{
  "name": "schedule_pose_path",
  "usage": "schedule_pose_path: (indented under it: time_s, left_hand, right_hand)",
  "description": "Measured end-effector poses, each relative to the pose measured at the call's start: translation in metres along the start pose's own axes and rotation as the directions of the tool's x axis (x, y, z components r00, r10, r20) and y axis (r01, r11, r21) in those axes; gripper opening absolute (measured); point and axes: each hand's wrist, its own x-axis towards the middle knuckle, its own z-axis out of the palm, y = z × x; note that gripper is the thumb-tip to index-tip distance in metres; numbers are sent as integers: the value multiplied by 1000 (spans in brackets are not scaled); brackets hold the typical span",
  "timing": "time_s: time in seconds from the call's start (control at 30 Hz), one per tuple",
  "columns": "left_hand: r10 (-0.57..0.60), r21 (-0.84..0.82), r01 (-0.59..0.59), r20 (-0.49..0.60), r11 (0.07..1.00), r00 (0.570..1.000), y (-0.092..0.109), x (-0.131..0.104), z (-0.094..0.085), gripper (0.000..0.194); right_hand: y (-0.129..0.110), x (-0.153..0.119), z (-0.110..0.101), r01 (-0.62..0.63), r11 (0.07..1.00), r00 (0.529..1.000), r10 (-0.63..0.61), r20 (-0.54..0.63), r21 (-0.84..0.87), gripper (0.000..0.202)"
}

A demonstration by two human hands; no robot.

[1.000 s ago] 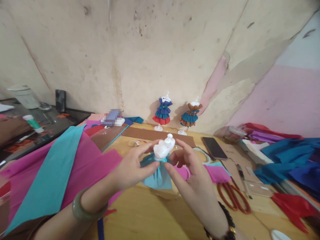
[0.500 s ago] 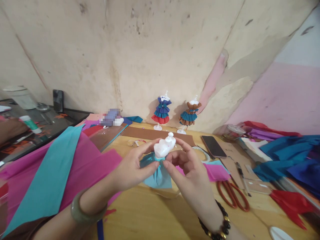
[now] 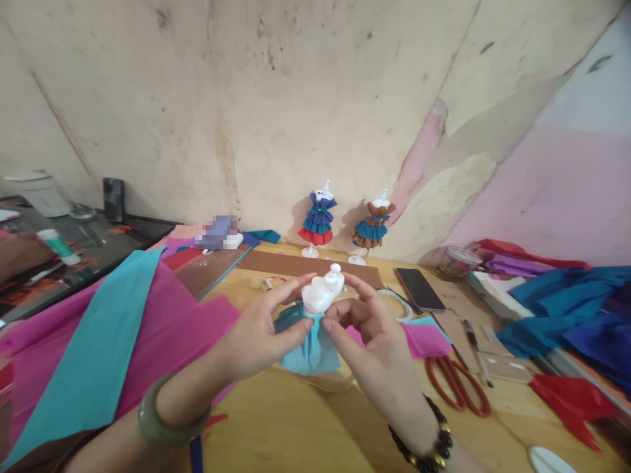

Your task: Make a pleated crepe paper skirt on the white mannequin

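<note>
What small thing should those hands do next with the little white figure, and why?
Perhaps the right hand could spread the turquoise skirt evenly around the waist while the left hand steadies the white mannequin torso: the skirt's folds bunch at the front, right beside both thumbs.

Showed white on the mannequin [image 3: 320,293], light blue on the gathered skirt [image 3: 311,353]; ran blue, teal and red down the tiered dress [image 3: 318,219], brown and teal down the ruffled dress [image 3: 373,229]; looked black and gold on the bracelet [image 3: 444,441].
</note>
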Motion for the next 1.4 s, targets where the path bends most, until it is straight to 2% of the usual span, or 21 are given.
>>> schedule_pose_path:
  time_s: [0.13, 0.37, 0.57, 1.0, 1.3, 1.4]
  left_hand:
    - [6, 80, -4, -27, 997, 1000, 0, 0, 1, 54]
    - [-16, 106, 18, -25, 994, 1000, 4, 1, 1, 52]
    - [-24, 135, 29, -39, 990, 999, 4, 0, 1, 50]
    - [-4, 130, 9, -38, 991, 999, 1, 0, 3, 48]
    - [23, 79, -24, 20, 997, 1000, 4, -2, 2, 42]
    - [18, 54, -18, 6, 998, 1000, 5, -2, 4, 40]
  right_hand:
    - [-1, 0, -1, 7, 1000, 1000, -7, 5, -2, 50]
    - [-3, -3, 1, 5, 999, 1000, -6, 19, 44, 57]
    - [1, -3, 0, 15, 1000, 1000, -16, 8, 13, 53]
    - [2, 1, -1, 14, 997, 999, -17, 34, 81, 58]
    - [5, 5, -2, 10, 997, 1000, -10, -2, 72, 61]
    - [7, 5, 0, 10, 997, 1000, -9, -6, 74, 62]
